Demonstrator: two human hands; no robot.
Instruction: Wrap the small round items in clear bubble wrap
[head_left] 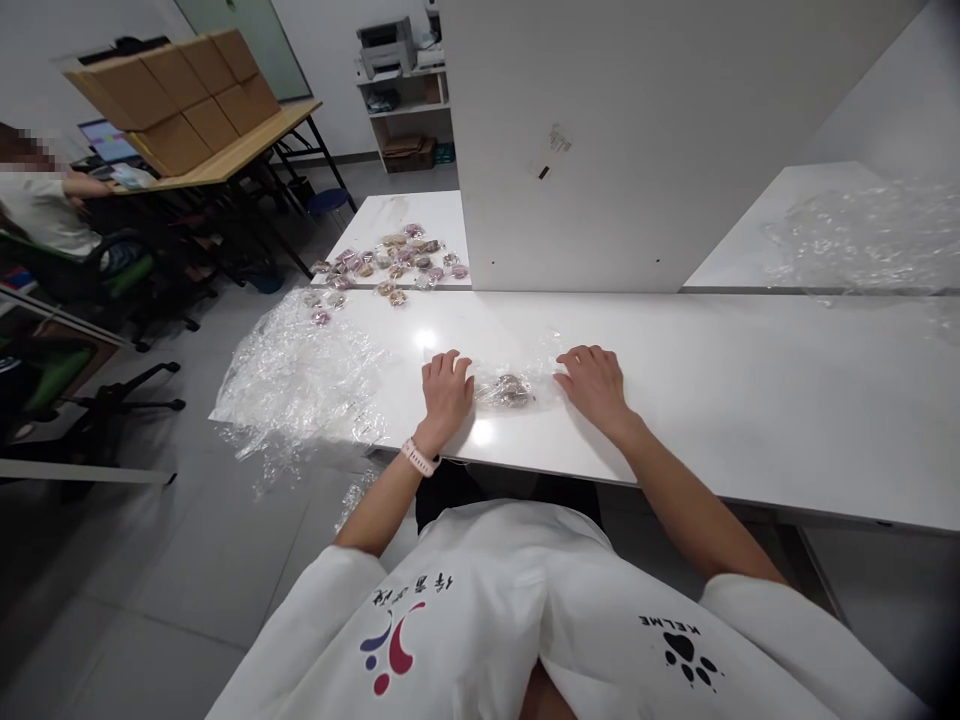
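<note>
A small dark brownish item (pixel 513 388) lies in a clear plastic wrapper (pixel 491 392) near the table's front edge. My left hand (pixel 448 388), with a pink watch band on its wrist, is at the wrapper's left end, fingers bent around the film. At the opposite end, my right hand (pixel 596 385) has its thumb and fingers on the film. The item sits between the two hands, touched by neither. Fine detail under the fingertips is hidden. Farther back on the left are several small wrapped pieces (pixel 397 256), pink, tan and brown.
A heap of loose clear film (pixel 300 360) hangs over the white table's (pixel 750 400) left front edge. More clear plastic (pixel 870 235) lies at the right rear. A tall white panel (pixel 585 140) stands behind my hands. A person (pixel 45 215) sits at a desk with cardboard boxes (pixel 187 100).
</note>
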